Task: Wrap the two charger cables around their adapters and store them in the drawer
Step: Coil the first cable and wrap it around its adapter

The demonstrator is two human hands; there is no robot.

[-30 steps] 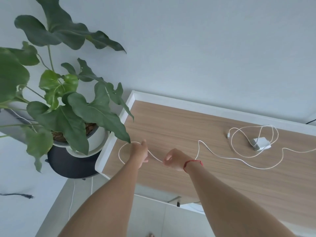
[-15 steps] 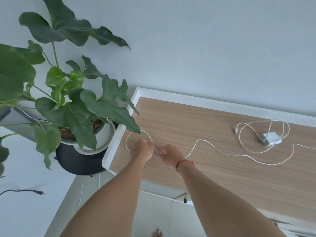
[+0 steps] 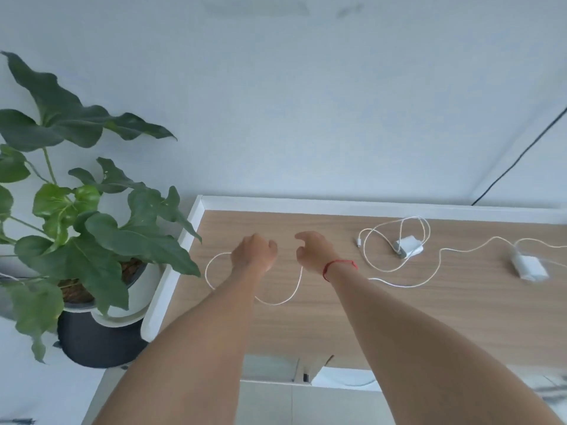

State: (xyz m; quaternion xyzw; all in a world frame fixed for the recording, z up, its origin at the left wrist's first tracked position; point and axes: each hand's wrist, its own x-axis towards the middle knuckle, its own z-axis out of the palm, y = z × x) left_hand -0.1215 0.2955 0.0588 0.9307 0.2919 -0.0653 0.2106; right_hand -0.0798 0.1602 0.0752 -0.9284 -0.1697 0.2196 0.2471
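Two bare hands over the wooden tabletop (image 3: 337, 326), near its plant-side end. Left hand (image 3: 254, 250), fingers curled, grips the long white cable (image 3: 277, 302); right hand (image 3: 314, 250), red cord at the wrist, grasps the same cable, which sags in a loop between them. Farther along the tabletop lie two white adapters (image 3: 408, 245) (image 3: 529, 267), the nearer ringed by its loose second cable (image 3: 372, 259).
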